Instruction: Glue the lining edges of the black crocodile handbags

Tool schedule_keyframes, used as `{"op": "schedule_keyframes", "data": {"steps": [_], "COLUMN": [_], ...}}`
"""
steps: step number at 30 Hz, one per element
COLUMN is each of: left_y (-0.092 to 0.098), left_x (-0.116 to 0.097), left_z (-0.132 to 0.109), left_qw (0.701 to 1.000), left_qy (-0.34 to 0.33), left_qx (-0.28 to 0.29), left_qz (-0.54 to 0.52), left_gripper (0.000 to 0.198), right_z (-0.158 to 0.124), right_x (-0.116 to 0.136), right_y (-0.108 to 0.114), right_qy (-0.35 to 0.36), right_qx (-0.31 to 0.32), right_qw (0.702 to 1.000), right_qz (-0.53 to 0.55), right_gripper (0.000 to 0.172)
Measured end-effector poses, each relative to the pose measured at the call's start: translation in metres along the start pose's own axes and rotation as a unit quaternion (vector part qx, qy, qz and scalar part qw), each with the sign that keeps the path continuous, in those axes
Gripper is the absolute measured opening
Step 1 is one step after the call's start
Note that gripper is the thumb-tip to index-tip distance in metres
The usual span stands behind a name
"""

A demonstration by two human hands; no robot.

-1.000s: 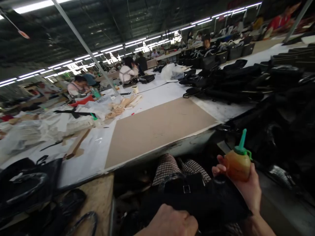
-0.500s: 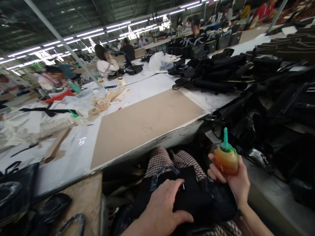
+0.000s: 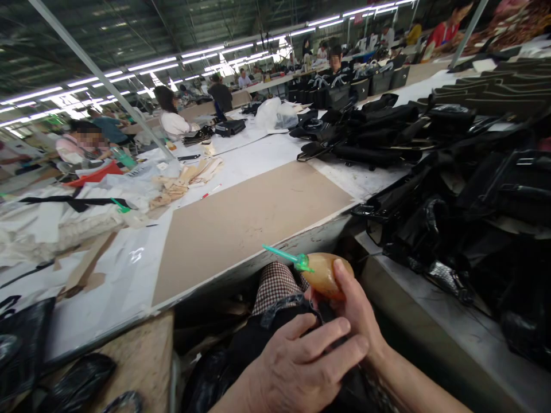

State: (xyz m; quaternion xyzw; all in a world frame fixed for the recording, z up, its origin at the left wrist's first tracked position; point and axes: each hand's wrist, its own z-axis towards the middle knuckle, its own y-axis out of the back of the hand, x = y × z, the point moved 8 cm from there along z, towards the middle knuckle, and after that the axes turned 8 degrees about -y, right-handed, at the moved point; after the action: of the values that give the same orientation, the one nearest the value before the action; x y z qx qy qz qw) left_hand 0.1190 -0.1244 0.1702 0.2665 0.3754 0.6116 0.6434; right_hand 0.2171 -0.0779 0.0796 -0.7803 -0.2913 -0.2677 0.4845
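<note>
My right hand (image 3: 359, 310) grips a squeeze bottle (image 3: 322, 275) of amber liquid, probably glue, with its thumb along the upper side. The bottle lies tilted, its long green nozzle (image 3: 282, 253) pointing left toward the table edge. A black bag (image 3: 245, 350) rests on my lap, over checked trousers (image 3: 273, 289). Over the bag reaches my left hand (image 3: 305, 355), back upward, its fingers stretched and apart close to my right wrist. That hand's thumb is hidden, and so is most of the bag beneath both hands.
A brown sheet (image 3: 253, 223) covers part of the white worktable (image 3: 245, 143) ahead. Black bags (image 3: 370, 126) are heaped at right. Scraps and a second green-tipped bottle (image 3: 124, 210) lie at left. A small wooden surface (image 3: 146, 350) stands near left. Other people sit farther back.
The bottle has moved left and down over my lap, tipping from upright to nearly horizontal. My left hand has shifted slightly right and lower, nearer my right hand.
</note>
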Motion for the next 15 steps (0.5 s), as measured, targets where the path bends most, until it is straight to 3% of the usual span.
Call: {"op": "schedule_keyframes", "data": {"steps": [3, 7, 12, 15], "left_y": [-0.006, 0.018, 0.054, 0.062], "left_x": [0.013, 0.046, 0.082, 0.11], "left_z": [-0.015, -0.038, -0.058, -0.073], "left_qw": [0.988, 0.94, 0.911, 0.884], "left_qy": [0.065, 0.216, 0.286, 0.362], "left_qx": [0.06, 0.027, 0.059, 0.047], "left_qz": [-0.127, -0.263, -0.291, -0.292], "left_gripper": [0.031, 0.032, 0.034, 0.028], "right_z": [0.009, 0.017, 0.013, 0.007], "right_x": [-0.003, 0.011, 0.048, 0.069], "right_y": [-0.007, 0.006, 0.058, 0.093], "right_qy": [0.008, 0.017, 0.033, 0.047], "right_qx": [0.014, 0.016, -0.008, -0.05], "right_qw": [0.995, 0.985, 0.989, 0.993], "right_qz": [0.103, 0.172, 0.145, 0.101], "right_gripper": [0.042, 0.038, 0.036, 0.038]}}
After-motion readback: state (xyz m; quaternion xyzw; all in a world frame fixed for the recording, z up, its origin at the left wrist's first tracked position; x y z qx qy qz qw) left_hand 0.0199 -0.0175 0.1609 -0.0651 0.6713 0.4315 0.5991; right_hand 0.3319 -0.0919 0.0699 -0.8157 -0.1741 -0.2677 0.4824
